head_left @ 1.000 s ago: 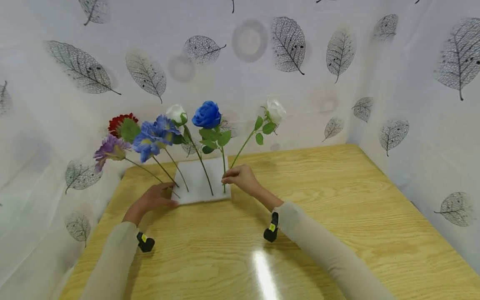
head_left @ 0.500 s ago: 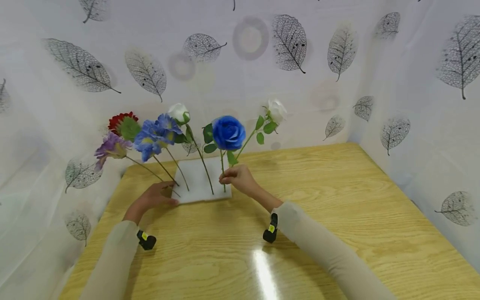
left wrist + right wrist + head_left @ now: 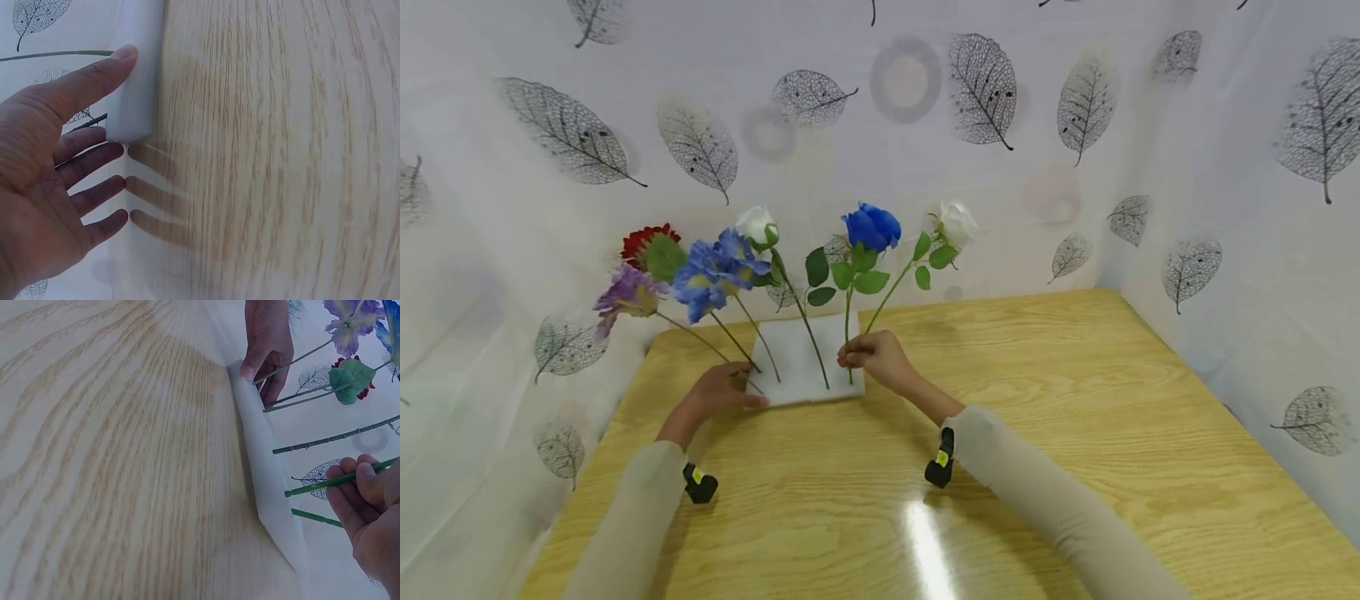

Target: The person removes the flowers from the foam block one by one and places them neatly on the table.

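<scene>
My right hand (image 3: 883, 360) pinches the green stem of a blue artificial rose (image 3: 872, 227) low down, between thumb and fingers. That stem's foot meets a white foam block (image 3: 793, 354); in the right wrist view the stem (image 3: 312, 486) stands at the block's face. At the block's left end is my left hand (image 3: 715, 393), thumb on the front corner and the other fingers spread, fairly straight, along the side. Close up in the left wrist view, the thumb of my left hand (image 3: 44, 144) lies on the foam. A white rose (image 3: 957, 223) leans right, behind my right hand.
Left of the blue rose stand another white rose (image 3: 756, 225), blue iris-like blooms (image 3: 715, 275), a purple flower (image 3: 628, 293) and a red bloom (image 3: 643, 240). The wooden table (image 3: 1037, 392) meets a leaf-printed curtain (image 3: 880, 158) at the back and sides.
The blue rose's head has turned and swung to the right, first facing forward, then tipping up, while my right hand keeps the stem. My left hand has stayed nearly in place.
</scene>
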Motion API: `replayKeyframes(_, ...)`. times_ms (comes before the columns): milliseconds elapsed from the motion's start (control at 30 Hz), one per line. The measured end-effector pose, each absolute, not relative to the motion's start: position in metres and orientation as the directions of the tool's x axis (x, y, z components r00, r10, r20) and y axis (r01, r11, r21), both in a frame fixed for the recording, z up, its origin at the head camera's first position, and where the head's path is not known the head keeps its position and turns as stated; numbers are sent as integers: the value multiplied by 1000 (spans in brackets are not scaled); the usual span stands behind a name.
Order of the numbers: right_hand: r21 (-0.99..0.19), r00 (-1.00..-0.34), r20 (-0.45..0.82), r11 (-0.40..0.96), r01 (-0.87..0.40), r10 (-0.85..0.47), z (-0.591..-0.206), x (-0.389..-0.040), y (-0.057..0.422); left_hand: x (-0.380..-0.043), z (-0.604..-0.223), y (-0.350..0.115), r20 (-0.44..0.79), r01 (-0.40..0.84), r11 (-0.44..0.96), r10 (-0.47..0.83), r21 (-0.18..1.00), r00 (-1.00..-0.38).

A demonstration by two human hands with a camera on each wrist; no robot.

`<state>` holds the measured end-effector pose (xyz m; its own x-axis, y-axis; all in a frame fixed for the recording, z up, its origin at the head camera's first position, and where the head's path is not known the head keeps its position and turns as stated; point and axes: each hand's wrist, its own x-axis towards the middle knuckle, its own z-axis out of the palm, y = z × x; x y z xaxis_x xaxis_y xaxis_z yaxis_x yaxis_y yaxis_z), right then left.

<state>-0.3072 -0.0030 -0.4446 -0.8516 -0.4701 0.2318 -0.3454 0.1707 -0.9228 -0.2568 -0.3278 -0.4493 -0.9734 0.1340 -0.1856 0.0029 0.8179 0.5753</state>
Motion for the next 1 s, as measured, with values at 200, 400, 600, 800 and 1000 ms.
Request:
replayKeyframes(200, -929, -854, 253, 132, -346, -454, -445, -308, -4, -254, -447, -325, -190, -11, 815, 122, 579, -974)
replayKeyframes(400, -932, -857, 258, 119, -343, -446, -445, -309, -3, -255, -447, -325, -168, 9, 821, 127, 571, -978)
replayKeyframes(600, -931, -865, 243, 146, -335, -438, -444, -308, -2, -257, -450, -327, -168, -1, 809, 121, 587, -978)
replayKeyframes(800, -933, -871, 237, 149, -328, -431, -443, -308, 0, -258, -451, -327, -177, -15, 797, 116, 604, -977)
replayKeyframes(1000, -931, -860, 250, 132, -339, -444, -443, -308, 0, -258, -452, -327, -173, -11, 799, 117, 602, -978)
